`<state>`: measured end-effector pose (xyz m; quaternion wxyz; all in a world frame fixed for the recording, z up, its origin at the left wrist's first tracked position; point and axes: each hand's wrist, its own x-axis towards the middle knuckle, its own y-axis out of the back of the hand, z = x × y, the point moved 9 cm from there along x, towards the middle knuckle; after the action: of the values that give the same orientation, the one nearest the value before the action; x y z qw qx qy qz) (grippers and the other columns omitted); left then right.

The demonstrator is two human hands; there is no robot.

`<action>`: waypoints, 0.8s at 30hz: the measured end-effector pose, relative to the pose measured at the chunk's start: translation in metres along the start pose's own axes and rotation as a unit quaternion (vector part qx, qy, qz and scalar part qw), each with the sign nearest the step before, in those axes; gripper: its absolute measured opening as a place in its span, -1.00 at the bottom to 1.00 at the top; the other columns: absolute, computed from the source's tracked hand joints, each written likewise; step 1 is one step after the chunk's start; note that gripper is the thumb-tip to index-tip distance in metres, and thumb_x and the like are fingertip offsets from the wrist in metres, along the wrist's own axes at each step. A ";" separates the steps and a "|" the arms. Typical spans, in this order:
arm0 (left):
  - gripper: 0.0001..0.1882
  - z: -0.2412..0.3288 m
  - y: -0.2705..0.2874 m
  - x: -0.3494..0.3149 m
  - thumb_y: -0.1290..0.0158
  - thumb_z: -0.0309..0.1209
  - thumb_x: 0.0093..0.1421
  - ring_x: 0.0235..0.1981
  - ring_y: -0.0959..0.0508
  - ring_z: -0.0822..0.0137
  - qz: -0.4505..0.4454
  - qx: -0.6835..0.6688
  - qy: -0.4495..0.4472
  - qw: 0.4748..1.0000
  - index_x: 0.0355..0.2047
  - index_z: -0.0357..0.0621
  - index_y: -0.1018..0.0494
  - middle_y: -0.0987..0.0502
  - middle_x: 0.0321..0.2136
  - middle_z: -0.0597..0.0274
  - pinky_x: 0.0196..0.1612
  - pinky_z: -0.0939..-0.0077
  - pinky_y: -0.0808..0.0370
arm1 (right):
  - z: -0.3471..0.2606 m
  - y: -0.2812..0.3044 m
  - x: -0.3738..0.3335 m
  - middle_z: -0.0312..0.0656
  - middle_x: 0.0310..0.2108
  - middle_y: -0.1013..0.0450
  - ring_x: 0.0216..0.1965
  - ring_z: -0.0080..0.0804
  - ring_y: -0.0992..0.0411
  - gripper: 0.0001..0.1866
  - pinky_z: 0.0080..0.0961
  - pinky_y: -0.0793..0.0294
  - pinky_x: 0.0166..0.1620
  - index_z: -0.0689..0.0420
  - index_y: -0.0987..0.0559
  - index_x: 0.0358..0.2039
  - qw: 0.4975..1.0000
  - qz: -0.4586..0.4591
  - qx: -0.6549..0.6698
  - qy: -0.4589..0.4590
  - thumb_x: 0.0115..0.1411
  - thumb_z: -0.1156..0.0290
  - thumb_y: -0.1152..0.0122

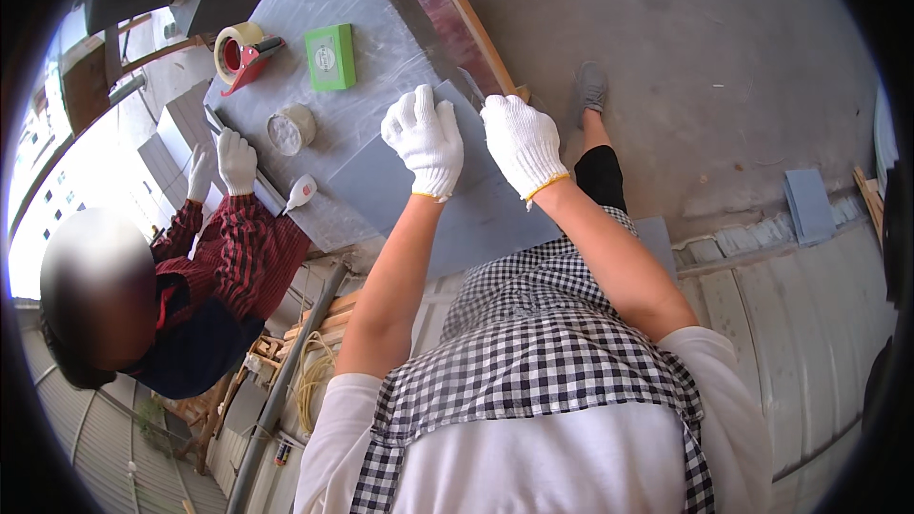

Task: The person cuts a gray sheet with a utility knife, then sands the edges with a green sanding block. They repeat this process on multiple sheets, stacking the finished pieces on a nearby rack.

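Observation:
A flat grey sheet (476,214) lies slanted in front of me, its near part by my apron. My left hand (422,140), in a white knit glove, is curled on the sheet's far left edge. Opposite it, my right hand (523,141), gloved the same way with a yellow cuff edge, is closed at the sheet's right edge; its fingertips are hidden. A thin strip (470,82) shows just beyond the space between my hands. The plastic-covered grey table (381,33) extends beyond the sheet.
On the table are a bright green box (330,57), a red tape dispenser (249,55), a round tub (290,129) and a white squeeze bottle (301,192). A co-worker's gloved hand (236,162) is at the table's left edge. Grey panels (809,206) lie on the right.

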<state>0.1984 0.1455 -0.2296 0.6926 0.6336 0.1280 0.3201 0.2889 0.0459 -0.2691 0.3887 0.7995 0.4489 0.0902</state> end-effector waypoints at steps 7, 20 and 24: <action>-0.60 -0.002 0.000 -0.004 -0.16 -0.46 0.13 -0.05 -0.46 0.02 0.004 -0.006 0.011 1.000 0.02 -0.14 -0.47 -0.50 -0.16 0.10 0.10 0.05 -0.26 | -0.009 -0.001 0.002 -0.10 -0.45 -0.54 -0.45 -0.16 -0.60 -0.89 -0.25 -0.58 -0.40 0.09 -0.54 -0.39 0.999 0.005 0.008 0.032 0.25 0.36 -0.15; -0.59 0.005 0.001 0.000 -0.20 -0.44 0.05 -0.14 -0.44 0.03 0.017 0.006 -0.025 1.000 -0.04 -0.15 -0.46 -0.46 -0.23 0.12 -0.03 0.09 -0.27 | -0.027 0.002 0.013 -0.07 -0.44 -0.53 -0.43 -0.16 -0.61 -0.90 -0.29 -0.63 -0.36 0.15 -0.53 -0.36 0.990 -0.103 -0.064 0.070 0.17 0.40 -0.16; -0.57 0.006 0.000 0.001 -0.21 -0.44 0.04 -0.14 -0.44 0.04 0.006 0.010 -0.025 1.000 -0.04 -0.17 -0.47 -0.47 -0.24 0.13 -0.04 0.10 -0.27 | -0.032 -0.001 0.023 -0.09 -0.44 -0.55 -0.42 -0.19 -0.62 -0.88 -0.29 -0.62 -0.39 0.14 -0.56 -0.37 0.990 -0.103 -0.057 0.078 0.16 0.37 -0.18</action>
<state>0.2024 0.1414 -0.2289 0.6874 0.6489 0.1104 0.3070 0.2859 0.0816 -0.2525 0.4048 0.7160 0.5520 0.1370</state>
